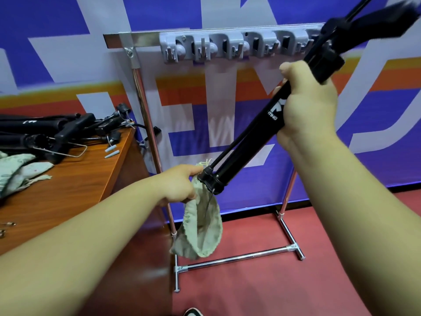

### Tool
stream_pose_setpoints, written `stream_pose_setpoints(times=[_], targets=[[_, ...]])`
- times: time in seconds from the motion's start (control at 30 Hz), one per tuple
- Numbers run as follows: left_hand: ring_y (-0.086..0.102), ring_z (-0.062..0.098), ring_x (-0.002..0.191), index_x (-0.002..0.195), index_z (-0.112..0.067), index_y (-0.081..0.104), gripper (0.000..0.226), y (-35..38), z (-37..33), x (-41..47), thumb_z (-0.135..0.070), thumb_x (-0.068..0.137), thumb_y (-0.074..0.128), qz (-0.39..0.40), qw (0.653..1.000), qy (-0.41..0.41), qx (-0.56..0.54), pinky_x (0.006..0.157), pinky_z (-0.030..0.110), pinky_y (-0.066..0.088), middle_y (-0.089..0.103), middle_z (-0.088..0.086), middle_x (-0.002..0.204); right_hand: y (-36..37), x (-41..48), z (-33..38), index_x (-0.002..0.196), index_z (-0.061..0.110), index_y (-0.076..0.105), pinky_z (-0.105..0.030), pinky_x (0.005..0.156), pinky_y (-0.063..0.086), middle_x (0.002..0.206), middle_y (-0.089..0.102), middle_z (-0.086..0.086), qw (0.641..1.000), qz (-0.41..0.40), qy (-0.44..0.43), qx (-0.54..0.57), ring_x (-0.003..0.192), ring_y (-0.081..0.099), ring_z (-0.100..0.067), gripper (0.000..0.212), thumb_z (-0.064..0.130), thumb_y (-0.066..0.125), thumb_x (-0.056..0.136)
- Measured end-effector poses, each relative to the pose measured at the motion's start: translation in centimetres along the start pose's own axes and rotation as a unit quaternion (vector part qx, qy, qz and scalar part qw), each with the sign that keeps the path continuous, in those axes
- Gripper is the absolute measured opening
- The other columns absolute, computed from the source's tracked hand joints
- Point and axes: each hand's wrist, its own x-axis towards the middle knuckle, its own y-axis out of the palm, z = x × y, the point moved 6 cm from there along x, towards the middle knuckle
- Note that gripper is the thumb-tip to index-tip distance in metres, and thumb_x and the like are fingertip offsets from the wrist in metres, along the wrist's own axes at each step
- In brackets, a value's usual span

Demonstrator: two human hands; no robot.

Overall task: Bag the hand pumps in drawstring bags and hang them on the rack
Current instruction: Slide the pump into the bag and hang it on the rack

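A printed wall banner (pixel 68 30) fills the whole background, violet-blue with large white letter shapes. A broad orange band edged in yellow runs across it at mid-height. Along its foot a thin dark strip (pixel 341 187) meets the matte reddish-pink floor (pixel 296 283). On the left stands a reddish-brown wood-grain desk (pixel 75 179), its far corner close to the banner. Its darker side panel drops to the floor and shows a soft pale sheen. The light is even.
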Motion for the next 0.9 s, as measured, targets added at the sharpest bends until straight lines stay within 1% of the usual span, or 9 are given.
stream_pose_setpoints(times=[0.1,0.27,0.3,0.43,0.57,0.67,0.73,0.8,0.9], targets=[[0.045,0.003,0.039,0.150,-0.022,0.044,0.083,-0.4,0.3,-0.3,0.026,0.082,0.046,-0.014,0.999,-0.021,-0.034,0.044,0.016,0.040,0.062,0.005,0.079,-0.1,-0.6,-1.4,0.068,0.021,0.054,-0.033,0.058,0.041,0.061,0.047,0.002,0.999,0.003,0.023,-0.035,0.061,0.047,-0.019,0.019,0.024,0.072,0.070],[0.045,0.005,0.040,0.152,-0.017,0.043,0.081,-0.8,0.0,-0.2,0.025,0.083,0.044,-0.028,0.997,-0.037,-0.064,0.042,0.018,0.038,0.068,0.014,0.119,0.0,-1.1,-2.7,0.071,0.020,0.055,-0.035,0.061,0.043,0.064,0.050,0.002,0.998,0.008,0.041,-0.046,0.063,0.050,-0.019,0.018,0.026,0.072,0.068],[0.045,0.004,0.039,0.152,-0.017,0.044,0.081,-0.9,0.0,-0.2,0.025,0.083,0.042,-0.035,0.996,-0.041,-0.070,0.040,0.017,0.038,0.068,0.015,0.119,0.0,-1.1,-3.0,0.072,0.020,0.055,-0.035,0.061,0.043,0.064,0.050,0.002,0.998,0.008,0.044,-0.048,0.063,0.050,-0.018,0.019,0.026,0.072,0.068],[0.040,0.000,0.031,0.147,-0.018,0.050,0.075,-1.1,-0.5,-0.6,0.024,0.086,0.038,-0.053,0.993,-0.045,-0.096,0.035,0.013,0.033,0.061,0.009,0.090,-0.2,-1.7,-3.6,0.070,0.023,0.056,-0.036,0.064,0.047,0.067,0.054,0.000,0.996,0.010,0.047,-0.074,0.066,0.055,-0.019,0.018,0.030,0.073,0.069],[0.041,0.010,0.046,0.142,-0.024,0.056,0.074,-0.9,-0.7,-0.7,0.019,0.084,0.041,-0.047,0.990,-0.050,-0.120,0.040,0.017,0.033,0.059,0.004,0.108,-0.6,-2.1,-4.3,0.073,0.022,0.055,-0.037,0.066,0.048,0.070,0.055,-0.001,0.994,0.016,0.055,-0.094,0.068,0.055,-0.018,0.020,0.033,0.072,0.071],[0.053,0.029,0.072,0.134,-0.026,0.065,0.074,-0.5,-0.3,-0.6,0.014,0.075,0.046,-0.028,0.977,-0.050,-0.203,0.061,0.028,0.044,0.068,0.006,0.122,-0.8,-2.6,-5.5,0.072,0.024,0.053,-0.032,0.065,0.045,0.066,0.052,0.008,0.991,0.026,0.061,-0.117,0.065,0.051,-0.013,0.024,0.036,0.074,0.075],[0.062,0.035,0.097,0.132,-0.028,0.066,0.075,-0.2,-0.4,-0.7,0.010,0.069,0.048,-0.014,0.967,-0.050,-0.249,0.085,0.043,0.049,0.068,0.006,0.129,-1.0,-3.3,-6.6,0.072,0.025,0.052,-0.023,0.062,0.042,0.058,0.047,0.017,0.986,0.034,0.061,-0.150,0.057,0.048,-0.005,0.026,0.035,0.074,0.082],[0.065,0.034,0.119,0.136,-0.024,0.063,0.072,0.0,-1.2,-1.2,0.015,0.078,0.043,-0.008,0.957,-0.045,-0.286,0.105,0.050,0.048,0.068,0.007,0.131,-1.1,-4.1,-7.5,0.074,0.024,0.053,-0.014,0.056,0.041,0.055,0.048,0.018,0.980,0.055,0.052,-0.185,0.052,0.046,0.001,0.025,0.034,0.073,0.085],[0.064,0.033,0.122,0.137,-0.019,0.062,0.070,0.6,-2.3,-1.7,0.020,0.085,0.034,0.004,0.938,-0.024,-0.345,0.108,0.053,0.047,0.072,0.010,0.125,-1.3,-5.7,-9.0,0.075,0.021,0.053,-0.009,0.049,0.038,0.055,0.050,0.017,0.967,0.099,0.060,-0.228,0.049,0.045,0.003,0.026,0.035,0.072,0.086]])
